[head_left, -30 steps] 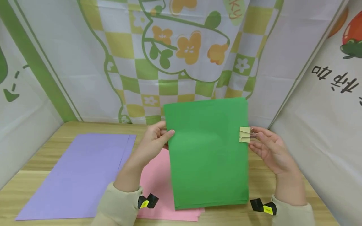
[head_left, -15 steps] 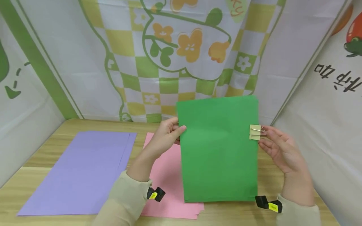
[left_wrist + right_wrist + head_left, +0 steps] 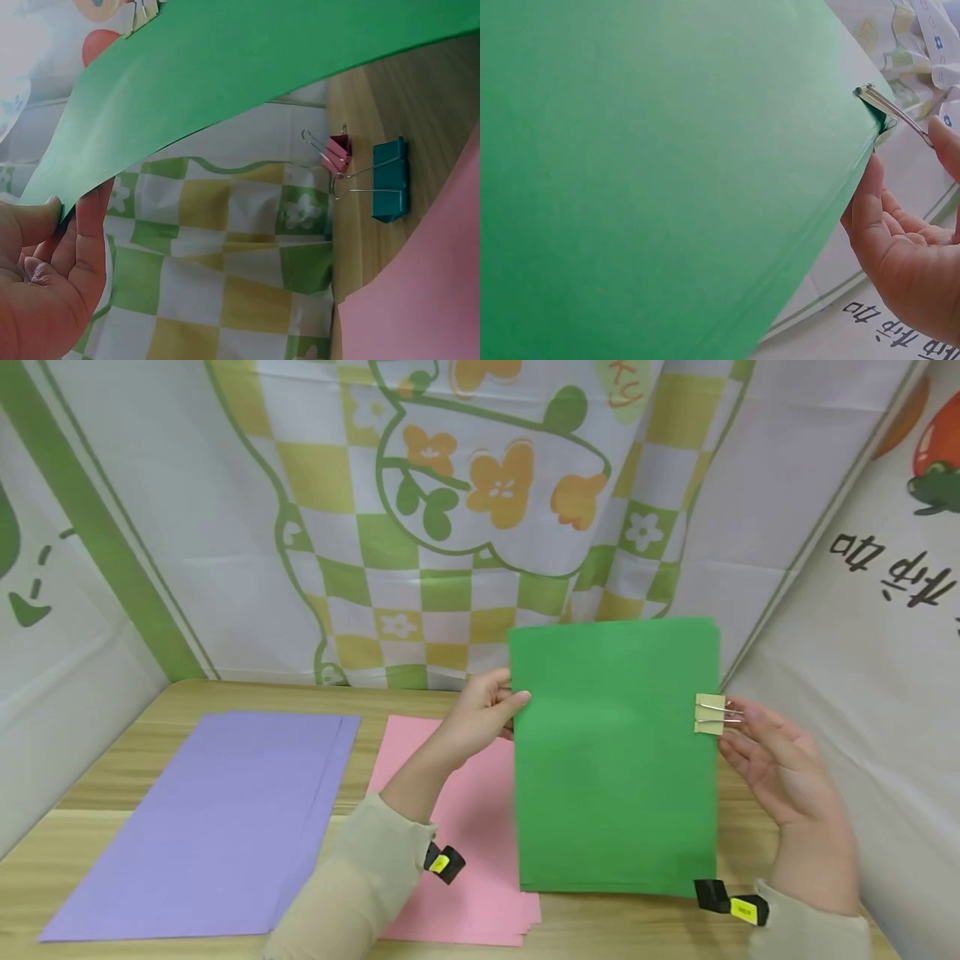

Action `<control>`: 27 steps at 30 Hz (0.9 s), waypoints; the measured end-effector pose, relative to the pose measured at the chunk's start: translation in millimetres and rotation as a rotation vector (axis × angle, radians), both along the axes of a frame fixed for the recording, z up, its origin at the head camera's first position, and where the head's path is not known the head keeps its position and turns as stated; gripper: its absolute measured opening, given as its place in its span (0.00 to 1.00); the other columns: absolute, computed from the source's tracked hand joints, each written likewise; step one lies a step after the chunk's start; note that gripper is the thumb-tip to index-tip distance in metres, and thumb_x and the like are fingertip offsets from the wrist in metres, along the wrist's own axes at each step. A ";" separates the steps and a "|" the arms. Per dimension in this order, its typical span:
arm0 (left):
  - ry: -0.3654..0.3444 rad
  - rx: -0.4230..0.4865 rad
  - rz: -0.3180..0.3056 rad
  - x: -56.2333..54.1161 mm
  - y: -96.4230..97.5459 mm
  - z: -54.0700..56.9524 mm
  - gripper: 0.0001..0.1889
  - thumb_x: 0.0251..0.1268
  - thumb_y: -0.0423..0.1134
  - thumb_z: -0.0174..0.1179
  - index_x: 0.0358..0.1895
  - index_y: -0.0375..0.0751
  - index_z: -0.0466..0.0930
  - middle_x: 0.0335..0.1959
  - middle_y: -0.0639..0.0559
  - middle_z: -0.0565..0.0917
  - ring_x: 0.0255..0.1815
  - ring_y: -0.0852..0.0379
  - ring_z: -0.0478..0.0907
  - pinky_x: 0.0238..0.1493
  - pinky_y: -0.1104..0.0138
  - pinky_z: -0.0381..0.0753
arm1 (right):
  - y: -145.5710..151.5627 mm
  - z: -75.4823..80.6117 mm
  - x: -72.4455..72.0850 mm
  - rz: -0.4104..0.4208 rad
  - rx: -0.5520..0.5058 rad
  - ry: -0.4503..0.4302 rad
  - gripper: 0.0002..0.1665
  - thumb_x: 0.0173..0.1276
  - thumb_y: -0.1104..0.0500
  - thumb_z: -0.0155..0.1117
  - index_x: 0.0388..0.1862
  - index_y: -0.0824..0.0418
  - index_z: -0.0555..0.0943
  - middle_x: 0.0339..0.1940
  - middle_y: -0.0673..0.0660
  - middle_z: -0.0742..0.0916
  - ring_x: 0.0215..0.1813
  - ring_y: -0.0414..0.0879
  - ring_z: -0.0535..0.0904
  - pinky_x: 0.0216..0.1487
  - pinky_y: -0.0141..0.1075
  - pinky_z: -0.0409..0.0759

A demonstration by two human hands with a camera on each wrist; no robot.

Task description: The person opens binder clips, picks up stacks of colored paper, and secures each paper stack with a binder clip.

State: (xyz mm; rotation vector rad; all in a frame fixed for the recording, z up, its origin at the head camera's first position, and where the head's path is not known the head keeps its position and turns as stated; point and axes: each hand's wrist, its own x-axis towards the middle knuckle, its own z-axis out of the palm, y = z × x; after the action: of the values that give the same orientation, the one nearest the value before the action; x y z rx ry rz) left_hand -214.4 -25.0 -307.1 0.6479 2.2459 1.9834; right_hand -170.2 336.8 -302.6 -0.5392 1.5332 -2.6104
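A stack of green paper (image 3: 615,768) is held up above the table, tilted towards the head camera. At its left edge my left hand (image 3: 480,714) pinches the sheets, thumb in front and fingers behind. A pale yellow binder clip (image 3: 709,714) sits on the stack's right edge, clamped over the sheets. My right hand (image 3: 787,768) holds this clip by its wire handles, with the thumb on the front handle (image 3: 907,120). Other fingers of that hand lie behind the paper's edge in the right wrist view.
Purple paper (image 3: 202,827) lies on the left of the wooden table (image 3: 615,935). Pink paper (image 3: 457,860) lies beside it, partly under the raised green stack. In the left wrist view, a pink binder clip (image 3: 339,154) and a teal binder clip (image 3: 390,180) rest on the table.
Both hands have carried the green paper and its yellow clip to the right, uncovering more of the pink paper. Both grips look the same.
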 end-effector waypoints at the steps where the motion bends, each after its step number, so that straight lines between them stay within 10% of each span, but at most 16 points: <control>1: -0.009 -0.001 -0.001 -1.5 2.4 -0.7 0.19 0.77 0.33 0.51 0.26 0.43 0.53 0.16 0.57 0.52 0.17 0.60 0.55 0.33 0.63 0.86 | 1.7 -0.6 -0.3 0.002 -0.010 -0.003 0.20 0.80 0.67 0.42 0.53 0.66 0.84 0.48 0.57 0.89 0.47 0.47 0.88 0.50 0.33 0.85; 8: -0.033 -0.027 -0.008 -9.1 18.6 -7.7 0.16 0.77 0.35 0.52 0.29 0.40 0.58 0.15 0.56 0.53 0.17 0.60 0.56 0.37 0.52 0.87 | 14.1 -6.3 -3.3 -0.008 -0.025 -0.024 0.21 0.80 0.68 0.42 0.51 0.67 0.84 0.46 0.58 0.89 0.46 0.47 0.88 0.50 0.33 0.86; 14: -0.067 -0.030 -0.024 -14.5 32.0 -15.9 0.08 0.77 0.34 0.52 0.52 0.35 0.74 0.13 0.57 0.59 0.18 0.59 0.65 0.36 0.56 0.87 | 25.7 -13.6 -4.7 -0.027 -0.039 -0.074 0.21 0.79 0.69 0.41 0.50 0.68 0.85 0.42 0.58 0.89 0.45 0.48 0.88 0.49 0.35 0.86; 27: -0.062 -0.115 -0.058 -18.5 61.4 -25.7 0.15 0.77 0.35 0.51 0.30 0.42 0.57 0.13 0.55 0.57 0.13 0.59 0.64 0.35 0.57 0.88 | 48.0 -19.7 -3.4 -0.174 0.095 -0.188 0.18 0.78 0.68 0.48 0.43 0.62 0.87 0.38 0.54 0.88 0.41 0.45 0.88 0.45 0.31 0.86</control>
State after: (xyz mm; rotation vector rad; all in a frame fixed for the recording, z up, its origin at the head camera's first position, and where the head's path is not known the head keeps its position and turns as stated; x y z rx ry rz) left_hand -232.8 36.5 -332.8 0.6221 2.2578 1.8077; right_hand -173.6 384.8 -322.3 -0.1535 1.6995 -2.6030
